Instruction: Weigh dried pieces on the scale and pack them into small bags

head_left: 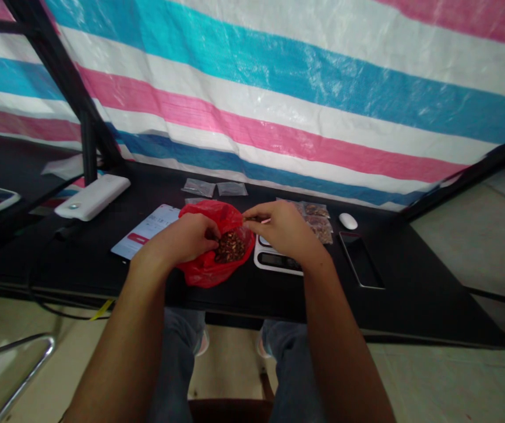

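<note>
A red plastic bag (208,276) stands with its mouth spread, holding many small brown pieces (231,247) whose kind is too small to tell. My left hand (194,236) reaches over the bag's left side, fingers curled together at the pieces; what they grip is hidden. At the bag's right rim, the thumb and forefinger of my right hand (281,229) pinch the red plastic. Beneath that hand lies a white digital scale (263,263), partly covered by it. Small clear packets with brown contents (320,228) lie just beyond, to the right.
A lit phone (131,238) lies left of the bag; a white power bank (93,197) is farther left. Flat clear packets (199,187) lie behind. On the right are a white mouse (348,221) and a dark phone (361,258). A striped sheet (278,88) hangs behind the black table (428,276).
</note>
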A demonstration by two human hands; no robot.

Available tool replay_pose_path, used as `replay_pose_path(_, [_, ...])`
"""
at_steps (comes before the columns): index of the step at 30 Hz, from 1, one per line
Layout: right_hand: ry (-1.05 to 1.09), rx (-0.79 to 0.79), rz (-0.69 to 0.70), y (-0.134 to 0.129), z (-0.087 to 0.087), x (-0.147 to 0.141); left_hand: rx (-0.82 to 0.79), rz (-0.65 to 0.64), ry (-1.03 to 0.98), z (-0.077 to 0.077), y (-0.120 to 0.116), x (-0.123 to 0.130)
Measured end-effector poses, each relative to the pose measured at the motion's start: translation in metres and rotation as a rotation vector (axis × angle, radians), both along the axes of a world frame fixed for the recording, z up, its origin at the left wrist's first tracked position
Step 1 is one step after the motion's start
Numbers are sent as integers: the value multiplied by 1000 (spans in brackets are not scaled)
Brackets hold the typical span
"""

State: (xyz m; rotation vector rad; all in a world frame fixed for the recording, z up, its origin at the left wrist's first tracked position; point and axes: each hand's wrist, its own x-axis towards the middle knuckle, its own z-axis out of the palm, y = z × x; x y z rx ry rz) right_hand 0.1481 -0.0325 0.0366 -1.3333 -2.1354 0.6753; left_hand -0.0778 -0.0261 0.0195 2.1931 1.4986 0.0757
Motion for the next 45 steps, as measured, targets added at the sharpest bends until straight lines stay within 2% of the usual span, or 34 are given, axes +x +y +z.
replay_pose_path(4, [-41, 54, -187, 5, 10, 28, 7, -7, -16, 0, 0, 1])
replay_pose_path(7, [-117, 78, -238, 10, 9, 41, 12, -22, -12, 0, 0, 3])
replay_pose_path(19, [-365, 122, -206, 12, 5, 44, 6, -10, 2, -1, -1, 5])
replay_pose_path(32, [-352, 87, -235, 14, 3, 38, -1, -21, -36, -6, 1, 2])
replay_pose_path(40, [-198, 79, -239, 17, -4, 39, -12, -7, -37, -1, -2, 5])
replay_pose_path(45, [-156, 90, -230, 14, 0, 38, -8, -27, -72, -1, -2, 6])
